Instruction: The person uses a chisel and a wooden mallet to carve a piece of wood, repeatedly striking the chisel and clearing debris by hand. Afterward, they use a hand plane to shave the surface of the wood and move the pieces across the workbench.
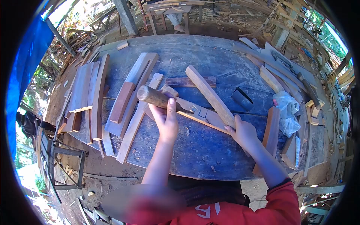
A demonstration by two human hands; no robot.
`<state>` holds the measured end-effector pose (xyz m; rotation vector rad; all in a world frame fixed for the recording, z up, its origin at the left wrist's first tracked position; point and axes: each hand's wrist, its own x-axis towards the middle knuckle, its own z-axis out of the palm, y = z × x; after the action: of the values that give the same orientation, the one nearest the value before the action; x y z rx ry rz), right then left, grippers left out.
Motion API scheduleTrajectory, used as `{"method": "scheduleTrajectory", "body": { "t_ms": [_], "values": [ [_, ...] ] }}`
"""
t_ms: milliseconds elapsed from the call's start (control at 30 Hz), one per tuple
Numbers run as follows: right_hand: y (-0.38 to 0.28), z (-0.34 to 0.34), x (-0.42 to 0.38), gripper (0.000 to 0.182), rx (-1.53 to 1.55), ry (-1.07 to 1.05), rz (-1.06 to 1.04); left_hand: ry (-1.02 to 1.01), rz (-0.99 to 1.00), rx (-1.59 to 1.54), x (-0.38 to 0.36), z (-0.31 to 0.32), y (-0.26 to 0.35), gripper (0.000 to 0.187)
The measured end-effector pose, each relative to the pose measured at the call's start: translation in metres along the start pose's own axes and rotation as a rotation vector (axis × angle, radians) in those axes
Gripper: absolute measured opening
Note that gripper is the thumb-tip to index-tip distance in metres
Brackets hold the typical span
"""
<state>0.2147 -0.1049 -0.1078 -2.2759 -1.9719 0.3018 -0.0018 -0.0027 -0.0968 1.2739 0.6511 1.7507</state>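
Note:
My left hand (167, 124) is closed around the thick wooden handle of a chisel (154, 96). Its blade points right, with the tip at a light wooden board (214, 120) that carries cut marks. In my right hand (244, 134) is the near end of a long wooden bar (209, 93), which slants up and away to the left above the board. The board's left part passes behind my left hand, so I cannot see all of it. A short dark wood block (193, 81) lies just beyond the board.
Planks (84, 86) are stacked at the left of the blue table (176, 157), with more pieces (129, 99) nearer the middle. On the right lie a clear plastic bag (288, 114), a dark rectangular sleeve-like piece (242, 98) and a handsaw (309, 90). Another person's leg (175, 20) shows at the back.

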Motion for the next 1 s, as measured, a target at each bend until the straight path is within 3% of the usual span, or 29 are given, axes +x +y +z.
{"method": "scheduleTrajectory", "body": {
  "t_ms": [100,167,333,567,667,800,1000],
  "values": [
    [-0.002,-0.003,0.000,0.044,-0.008,-0.004,0.008,0.014,0.057,0.083,-0.001,0.002,0.000,0.025],
    [-0.003,-0.004,0.000,0.044,-0.015,-0.018,0.019,-0.052,0.021,-0.130,-0.003,0.003,0.004,0.017],
    [-0.003,-0.004,0.000,0.045,-0.015,-0.012,0.010,0.011,-0.001,-0.221,0.002,0.003,0.003,0.015],
    [-0.001,-0.001,0.000,0.045,-0.012,-0.003,0.003,0.380,0.024,-0.092,0.017,0.008,-0.002,0.018],
    [-0.001,-0.003,0.000,0.043,-0.006,0.002,0.005,0.674,-0.067,-0.132,0.030,-0.002,-0.013,0.024],
    [0.000,-0.002,0.002,0.043,-0.006,-0.038,-0.006,0.772,-0.099,-0.094,0.043,-0.003,-0.024,0.025],
    [-0.008,-0.007,0.005,0.041,-0.037,-0.075,0.005,0.756,-0.078,0.067,0.052,0.010,-0.021,0.027]
  ]
}}
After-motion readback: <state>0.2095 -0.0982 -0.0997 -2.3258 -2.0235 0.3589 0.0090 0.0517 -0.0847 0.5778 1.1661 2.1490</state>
